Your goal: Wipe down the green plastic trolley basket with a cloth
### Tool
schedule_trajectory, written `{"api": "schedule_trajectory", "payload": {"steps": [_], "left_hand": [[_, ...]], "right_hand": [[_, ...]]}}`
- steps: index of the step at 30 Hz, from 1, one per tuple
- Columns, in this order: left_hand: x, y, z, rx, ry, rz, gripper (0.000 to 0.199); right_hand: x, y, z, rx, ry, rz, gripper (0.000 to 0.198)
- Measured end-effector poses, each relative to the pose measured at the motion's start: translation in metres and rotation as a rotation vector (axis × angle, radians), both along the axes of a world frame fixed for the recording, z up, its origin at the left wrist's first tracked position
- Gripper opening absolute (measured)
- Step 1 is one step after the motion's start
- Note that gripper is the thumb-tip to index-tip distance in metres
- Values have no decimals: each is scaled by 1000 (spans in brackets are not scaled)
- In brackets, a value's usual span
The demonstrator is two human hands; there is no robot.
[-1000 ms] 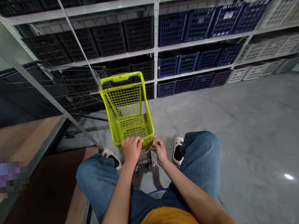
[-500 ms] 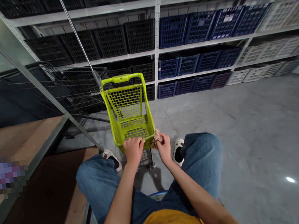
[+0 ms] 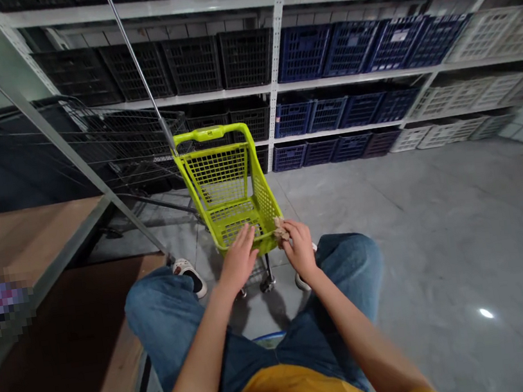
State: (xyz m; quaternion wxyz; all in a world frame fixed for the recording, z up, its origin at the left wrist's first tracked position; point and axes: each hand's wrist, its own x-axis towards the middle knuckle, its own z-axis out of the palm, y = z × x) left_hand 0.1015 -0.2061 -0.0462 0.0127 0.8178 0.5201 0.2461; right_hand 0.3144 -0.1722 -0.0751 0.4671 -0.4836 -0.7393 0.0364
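A lime-green child-size shopping cart (image 3: 250,158) stands on the floor between my feet, its basket facing up. A thin metal pole rises from its left side by the handle. My left hand (image 3: 240,259) lies over the near rim of the basket, fingers stretched out and holding nothing. In my right hand (image 3: 300,246) is a crumpled beige cloth (image 3: 280,227), pinched against the near right corner of the basket. The cart's wheels (image 3: 268,283) show partly below my hands.
Shelves with black crates (image 3: 192,64), blue crates (image 3: 303,52) and white crates (image 3: 487,34) line the wall ahead. A dark metal shopping cart (image 3: 131,136) stands behind on the left. Wooden shelves (image 3: 28,232) with a metal frame are close on my left.
The green cart has turned, its near end swinging right and showing more of its right side. My right hand moves right with the cloth; my left hand's fingers have straightened on the rim.
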Motion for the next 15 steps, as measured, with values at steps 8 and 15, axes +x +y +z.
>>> {"api": "schedule_trajectory", "payload": {"steps": [8, 15], "left_hand": [[-69, 5, 7, 19, 48, 75, 21], [-73, 19, -2, 34, 10, 41, 18]], "right_hand": [[-30, 9, 8, -46, -171, -66, 46], [-69, 1, 8, -46, -232, 182, 55]]}}
